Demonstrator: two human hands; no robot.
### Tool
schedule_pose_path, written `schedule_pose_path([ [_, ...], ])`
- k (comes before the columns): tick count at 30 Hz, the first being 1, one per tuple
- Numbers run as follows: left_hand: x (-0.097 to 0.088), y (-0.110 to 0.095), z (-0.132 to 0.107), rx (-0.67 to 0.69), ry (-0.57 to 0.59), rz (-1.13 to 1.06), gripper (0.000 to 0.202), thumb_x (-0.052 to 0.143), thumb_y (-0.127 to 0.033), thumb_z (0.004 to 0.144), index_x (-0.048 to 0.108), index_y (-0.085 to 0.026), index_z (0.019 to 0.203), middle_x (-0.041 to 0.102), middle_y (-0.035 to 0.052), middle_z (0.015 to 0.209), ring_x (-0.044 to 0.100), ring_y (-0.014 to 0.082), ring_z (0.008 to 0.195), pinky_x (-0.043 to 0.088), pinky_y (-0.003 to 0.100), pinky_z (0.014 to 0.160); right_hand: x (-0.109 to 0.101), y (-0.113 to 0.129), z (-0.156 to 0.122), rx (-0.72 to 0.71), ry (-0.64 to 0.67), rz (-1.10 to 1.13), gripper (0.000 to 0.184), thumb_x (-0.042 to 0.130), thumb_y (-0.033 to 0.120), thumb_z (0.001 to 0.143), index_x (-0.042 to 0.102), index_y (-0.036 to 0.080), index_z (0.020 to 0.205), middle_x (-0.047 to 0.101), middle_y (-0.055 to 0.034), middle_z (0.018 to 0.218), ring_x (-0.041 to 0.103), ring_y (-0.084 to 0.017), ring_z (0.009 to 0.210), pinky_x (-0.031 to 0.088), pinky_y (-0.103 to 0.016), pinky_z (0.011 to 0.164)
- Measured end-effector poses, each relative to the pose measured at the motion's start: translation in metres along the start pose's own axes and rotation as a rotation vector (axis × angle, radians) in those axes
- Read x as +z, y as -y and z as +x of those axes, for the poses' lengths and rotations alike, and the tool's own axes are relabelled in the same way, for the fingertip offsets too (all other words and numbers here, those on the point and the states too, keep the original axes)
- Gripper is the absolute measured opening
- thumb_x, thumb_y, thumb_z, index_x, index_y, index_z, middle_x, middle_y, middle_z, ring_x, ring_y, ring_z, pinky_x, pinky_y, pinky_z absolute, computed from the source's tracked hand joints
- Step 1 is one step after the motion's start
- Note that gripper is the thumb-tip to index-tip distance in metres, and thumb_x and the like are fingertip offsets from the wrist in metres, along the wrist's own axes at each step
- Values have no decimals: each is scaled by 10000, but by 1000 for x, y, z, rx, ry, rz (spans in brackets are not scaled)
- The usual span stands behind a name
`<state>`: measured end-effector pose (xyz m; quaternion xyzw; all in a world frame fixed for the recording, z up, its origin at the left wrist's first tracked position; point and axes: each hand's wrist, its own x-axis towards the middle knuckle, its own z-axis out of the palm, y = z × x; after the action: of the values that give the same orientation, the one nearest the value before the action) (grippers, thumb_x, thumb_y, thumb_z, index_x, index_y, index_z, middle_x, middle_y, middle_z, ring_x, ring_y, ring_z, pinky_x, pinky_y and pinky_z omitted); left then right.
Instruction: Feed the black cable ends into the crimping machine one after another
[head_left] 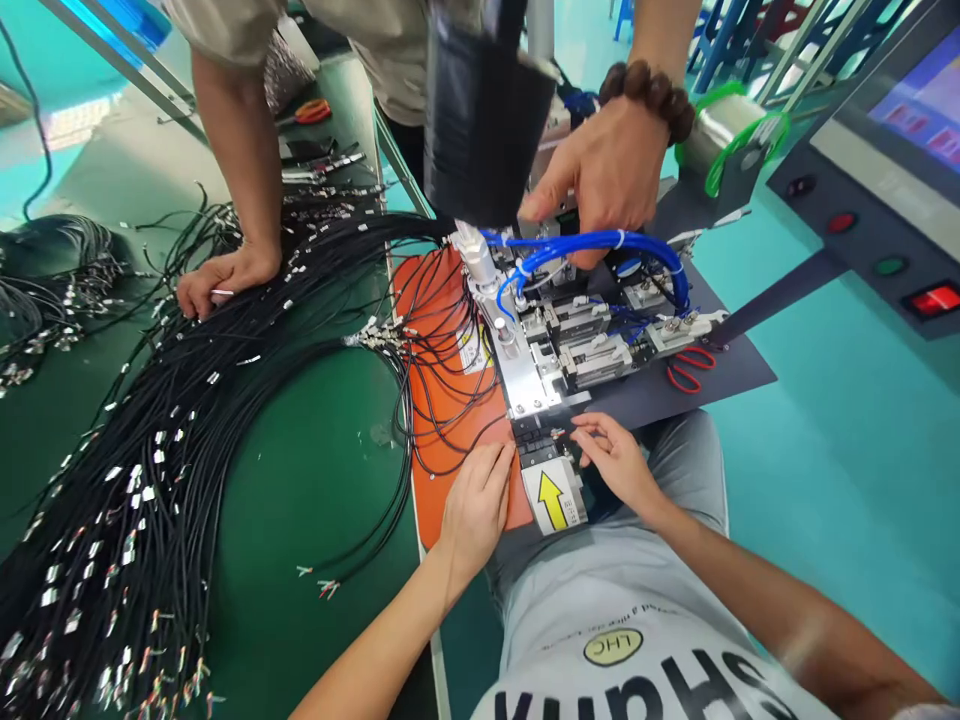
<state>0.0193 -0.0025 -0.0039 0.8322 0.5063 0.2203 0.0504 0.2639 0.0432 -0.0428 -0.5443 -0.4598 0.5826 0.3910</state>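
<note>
My left hand (480,495) rests on the orange board at the near end of a metal crimping-type machine (521,375). Its fingers are pressed together around a thin black cable (450,470), the grip partly hidden. Across the machine's black feed slot, my right hand (616,462) has its thumb and fingers drawn together beside small wire ends; what sits between them is too small to make out. Below the slot is a grey block with a yellow arrow (551,495). More black cables with stripped ends (382,335) fan over the orange board (431,515).
A large bundle of black cables (172,430) covers the green table (322,460) at left. Another person leans over, one hand (232,275) on the bundle, the other (607,175) on the machine. Red scissors (690,370) lie right; a control panel (870,200) stands beyond.
</note>
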Motion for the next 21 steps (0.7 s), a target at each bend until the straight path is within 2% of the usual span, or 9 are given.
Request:
schedule_pose_path([
  [10,0,-5,3,-5,-15,-33,572,499,-78,935,398,-189,1487,597,153,1238,555,273,1168,526,464,998,-11,-14,-14,66,-4,27,372,646,485,880,623,207,1127,659,-48,1036,616,-107,621,514,-294,664],
  [21,0,-6,-5,-15,-26,-18,534,482,-92,945,433,-182,1469,595,160,1277,549,270,1218,533,454,1012,-18,-17,-26,66,-29,21,405,664,531,857,636,199,1087,666,-51,980,621,-126,602,514,-316,672],
])
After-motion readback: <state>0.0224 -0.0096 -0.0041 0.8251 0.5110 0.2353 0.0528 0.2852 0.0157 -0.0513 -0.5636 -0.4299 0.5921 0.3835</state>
